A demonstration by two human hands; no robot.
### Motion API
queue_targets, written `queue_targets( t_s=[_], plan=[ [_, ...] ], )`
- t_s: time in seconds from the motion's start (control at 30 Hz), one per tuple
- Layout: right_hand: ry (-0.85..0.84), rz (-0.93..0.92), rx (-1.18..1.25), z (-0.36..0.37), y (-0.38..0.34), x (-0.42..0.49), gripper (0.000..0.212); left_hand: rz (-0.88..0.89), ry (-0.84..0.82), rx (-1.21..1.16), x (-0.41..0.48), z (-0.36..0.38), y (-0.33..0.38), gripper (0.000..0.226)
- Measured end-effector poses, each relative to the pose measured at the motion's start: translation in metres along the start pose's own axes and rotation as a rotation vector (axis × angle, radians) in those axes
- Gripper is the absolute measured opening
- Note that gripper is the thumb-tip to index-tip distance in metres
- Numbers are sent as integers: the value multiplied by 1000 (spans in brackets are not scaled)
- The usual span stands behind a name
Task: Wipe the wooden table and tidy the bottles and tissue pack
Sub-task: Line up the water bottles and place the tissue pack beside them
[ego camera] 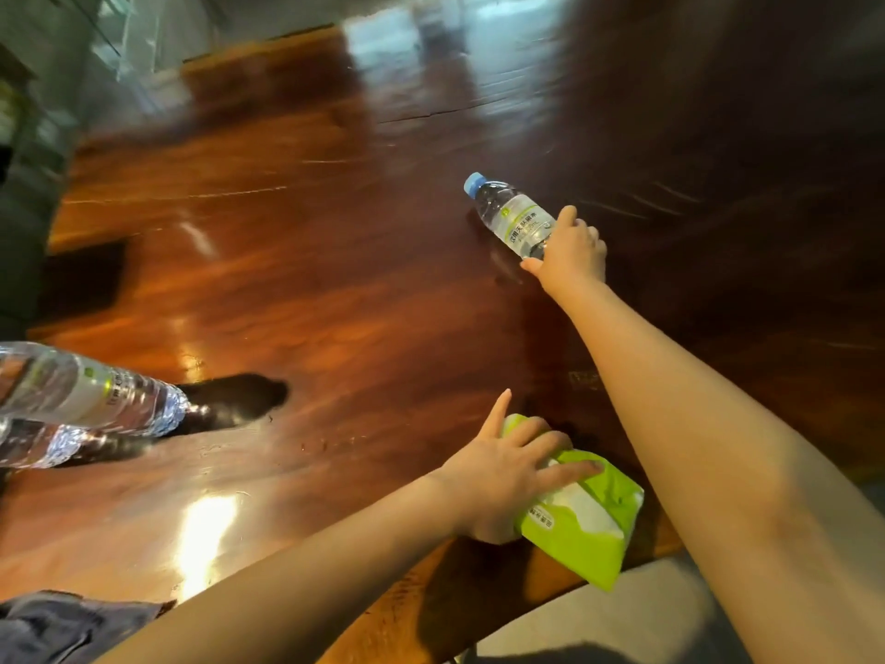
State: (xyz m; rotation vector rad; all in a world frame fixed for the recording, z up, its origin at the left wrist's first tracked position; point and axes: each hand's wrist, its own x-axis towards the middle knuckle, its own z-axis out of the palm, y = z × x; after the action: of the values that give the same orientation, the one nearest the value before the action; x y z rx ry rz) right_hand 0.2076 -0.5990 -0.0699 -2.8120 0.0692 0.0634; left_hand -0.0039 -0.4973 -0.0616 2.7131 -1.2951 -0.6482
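Note:
A glossy dark wooden table (pixel 335 289) fills the view. My right hand (pixel 572 254) reaches far across it and grips the base of a clear water bottle (pixel 510 215) with a blue cap, tilted up and to the left. My left hand (pixel 503 476) lies with fingers spread on a green and white tissue pack (pixel 584 519) near the table's front edge. Two more clear water bottles lie at the left edge, one (pixel 81 388) above the other (pixel 38 445).
A grey-blue cloth (pixel 62 625) lies at the bottom left corner of the table. A dark notch (pixel 81 285) cuts into the table's left edge. Grey floor (pixel 622 620) shows beyond the front edge. The picture is blurred by motion.

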Motion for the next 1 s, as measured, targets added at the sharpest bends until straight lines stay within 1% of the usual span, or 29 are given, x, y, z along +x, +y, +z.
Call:
queue_targets(
  t_s=[0.07,0.13,0.23,0.3,0.4,0.47,0.53,0.6,0.67,0.73,0.83,0.93,1.0],
  plan=[
    [-22,5,-48,1,0,0,81,-8,11,-9,-2,-3,3,95],
    [-27,25,-64,2,-2,-2,77,-26,19,-11,-7,-6,4,95],
    [-16,121,34,3,-3,-9,66,-58,44,-9,-20,-8,2,96],
    [-25,174,152,4,-2,-18,61,-76,66,-32,-33,-8,-1,97],
    [-40,203,419,5,-12,-37,53,-119,107,-59,-56,-10,-7,97],
    [-74,233,710,5,-29,-49,53,-169,142,-68,-71,-11,-11,96],
    [-150,247,1019,4,-53,-62,57,-227,181,-71,-90,-10,-18,93],
    [-217,201,1217,4,-81,-74,55,-287,213,-70,-112,-9,-25,92],
    [-297,123,1336,5,-112,-85,51,-345,240,-71,-135,-7,-33,90],
    [-412,39,1379,8,-141,-95,57,-390,256,-80,-158,-2,-38,88],
    [-571,-104,1273,19,-183,-114,68,-439,257,-116,-186,9,-41,89],
    [-607,-194,1136,43,-217,-140,70,-471,262,-141,-206,22,-43,91],
    [-619,-243,1099,62,-232,-155,72,-489,265,-177,-217,30,-46,90]
  ],
)
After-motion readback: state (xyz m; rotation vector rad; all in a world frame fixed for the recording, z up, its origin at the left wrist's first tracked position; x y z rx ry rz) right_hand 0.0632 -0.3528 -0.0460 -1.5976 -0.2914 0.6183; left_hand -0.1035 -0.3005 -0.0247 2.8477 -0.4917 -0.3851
